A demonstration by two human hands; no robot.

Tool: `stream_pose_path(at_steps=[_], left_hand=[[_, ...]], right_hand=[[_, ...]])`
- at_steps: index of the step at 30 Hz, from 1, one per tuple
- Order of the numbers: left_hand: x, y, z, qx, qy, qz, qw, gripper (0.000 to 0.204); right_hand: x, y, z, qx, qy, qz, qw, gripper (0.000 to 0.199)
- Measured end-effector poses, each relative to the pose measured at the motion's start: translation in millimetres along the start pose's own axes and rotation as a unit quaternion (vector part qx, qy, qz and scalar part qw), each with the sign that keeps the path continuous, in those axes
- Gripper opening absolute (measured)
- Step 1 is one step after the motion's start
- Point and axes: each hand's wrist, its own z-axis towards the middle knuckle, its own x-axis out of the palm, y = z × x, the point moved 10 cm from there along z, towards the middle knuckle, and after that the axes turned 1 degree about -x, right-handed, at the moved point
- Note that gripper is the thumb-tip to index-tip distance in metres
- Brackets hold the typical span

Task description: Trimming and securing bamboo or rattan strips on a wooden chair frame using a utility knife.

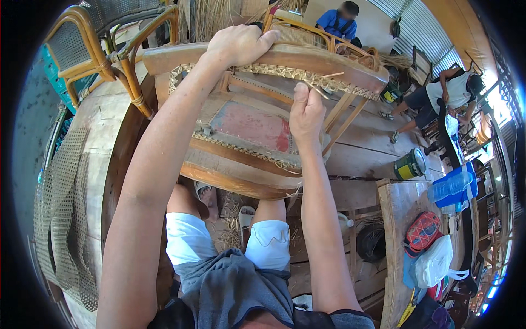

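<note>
In front of me stands a wooden chair frame [329, 59], with a band of tan woven cane strips [274, 70] along the inner edge of its top rail. My left hand [241, 45] is closed over that rail, near its middle. Just below the band, my right hand [306, 109] is closed, thumb on top, around a thin pointed piece [319, 90]; I cannot tell whether it is a tool or a strip. A loose strand [333, 74] sticks out above it. Lower in the frame, a worn red panel [255, 126] shows, edged with more lacing.
A workbench [96, 170] on the left carries cane mesh [66, 219] and a rattan chair [82, 49]. To the right are a bucket [410, 164], a wooden table [392, 236] with bags and a blue bin [455, 189]. Two people [337, 24] work farther off.
</note>
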Motion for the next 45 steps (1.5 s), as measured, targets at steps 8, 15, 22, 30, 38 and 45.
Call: stream_pose_path(at_steps=[8, 15, 22, 30, 38, 45], left_hand=[[-10.5, -14.8, -5.2, -0.001, -0.006, -0.019, 1.000, 0.071], [-4.7, -4.4, -3.1, 0.005, -0.003, -0.016, 1.000, 0.068], [-10.8, -5.9, -8.1, -0.001, -0.009, -0.009, 1.000, 0.067], [-11.5, -8.1, -6.7, 0.009, -0.010, -0.010, 1.000, 0.068], [-6.2, -6.1, -6.0, 0.006, 0.001, -0.011, 1.000, 0.067], [-8.6, -10.7, -7.7, 0.000, 0.006, -0.015, 1.000, 0.066]], right_hand=[[-1.8, 9.5, 3.5, 0.240, 0.079, 0.120, 0.960, 0.053], [34.1, 138.6, -68.3, 0.064, 0.359, 0.040, 0.930, 0.043], [16.2, 22.4, -46.4, 0.507, 0.216, 0.399, 0.733, 0.036], [19.5, 19.3, -33.4, 0.514, 0.238, 0.389, 0.727, 0.041], [26.9, 21.0, -23.4, 0.518, 0.142, 0.390, 0.748, 0.032], [8.6, -5.6, 0.3, 0.231, 0.044, 0.043, 0.971, 0.048]])
